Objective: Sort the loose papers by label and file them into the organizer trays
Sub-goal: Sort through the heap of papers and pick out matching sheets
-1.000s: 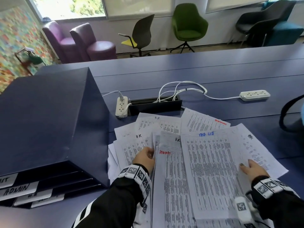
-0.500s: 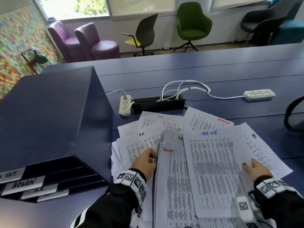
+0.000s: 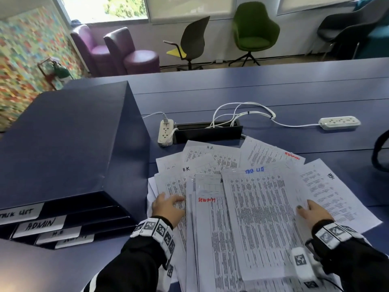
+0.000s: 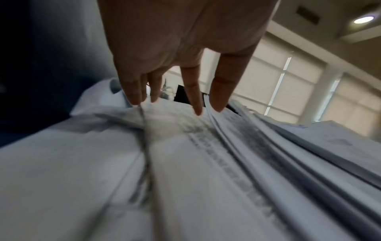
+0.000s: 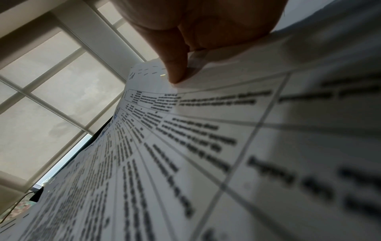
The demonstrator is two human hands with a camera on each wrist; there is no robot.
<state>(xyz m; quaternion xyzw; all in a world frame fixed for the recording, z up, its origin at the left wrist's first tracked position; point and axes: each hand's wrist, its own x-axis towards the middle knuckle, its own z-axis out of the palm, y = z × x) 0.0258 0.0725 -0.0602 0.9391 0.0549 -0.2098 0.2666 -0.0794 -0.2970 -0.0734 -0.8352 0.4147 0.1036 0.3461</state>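
Loose printed papers [image 3: 212, 239] lie fanned over the blue table in front of me, with handwritten labels: H.R. [image 3: 210, 147], H.K [image 3: 186, 169], a red one [image 3: 291, 155] and another red one [image 3: 207, 199]. My right hand [image 3: 313, 212] pinches the right edge of the top sheet marked TASK LIST [image 3: 259, 218] in blue; the right wrist view shows the thumb [image 5: 175, 65] pressed on that raised sheet [image 5: 206, 146]. My left hand [image 3: 166, 205] lies on the left papers with straight fingers [image 4: 222, 84] touching them. The dark blue organizer [image 3: 73, 144] stands at the left, its trays labelled TASK LIST [image 3: 20, 212] and ADMIN [image 3: 41, 224].
Two white power strips [image 3: 165, 131] [image 3: 339, 122] and their cables lie behind the papers beside a black cable box [image 3: 207, 133]. A dark strap [image 3: 379, 154] curves in at the right edge. Chairs stand beyond the table's far side.
My left hand has let go of the sheet edges it was curled on, shifted a little left and now lies flat. My right hand keeps its pinch on the top sheet.
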